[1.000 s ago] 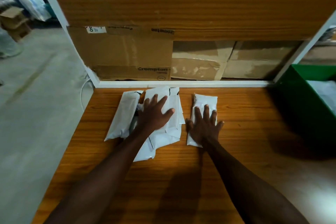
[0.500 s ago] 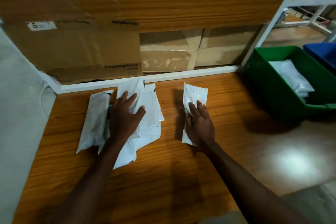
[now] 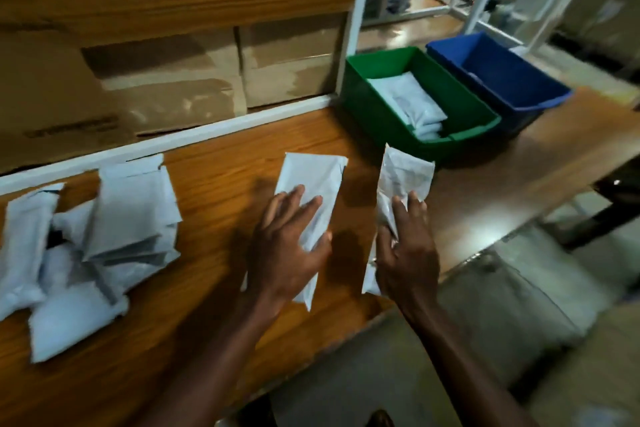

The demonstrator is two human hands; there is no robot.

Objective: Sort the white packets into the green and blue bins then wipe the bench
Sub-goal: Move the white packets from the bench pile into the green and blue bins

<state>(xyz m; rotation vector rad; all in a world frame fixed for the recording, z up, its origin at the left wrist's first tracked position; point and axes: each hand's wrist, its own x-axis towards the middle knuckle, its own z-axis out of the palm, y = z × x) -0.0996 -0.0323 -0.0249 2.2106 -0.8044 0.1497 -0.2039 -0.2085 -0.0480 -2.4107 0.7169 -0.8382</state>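
My left hand [image 3: 291, 250] holds a white packet [image 3: 313, 180] just above the wooden bench [image 3: 214, 184], fingers on top and thumb round its right edge. In my right hand [image 3: 407, 250] is a second white packet [image 3: 405, 172], gripped at its lower half and tilted up towards the bins. A loose pile of several white packets [image 3: 104, 236] lies at the bench's left. The green bin [image 3: 377, 118] stands at the back right with white packets inside. Right beside it is the blue bin [image 3: 485, 69]; little of its inside shows.
Cardboard boxes [image 3: 173, 80] fill the shelf behind a white frame rail [image 3: 207, 135] at the bench's back edge. A white upright post [image 3: 360, 10] rises just left of the green bin. The bench's front edge runs close under my right wrist, with floor below.
Both hands have moved right from the pile, each carrying a packet, now lifted off the bench. The view has swung right, bringing both bins fully into sight.
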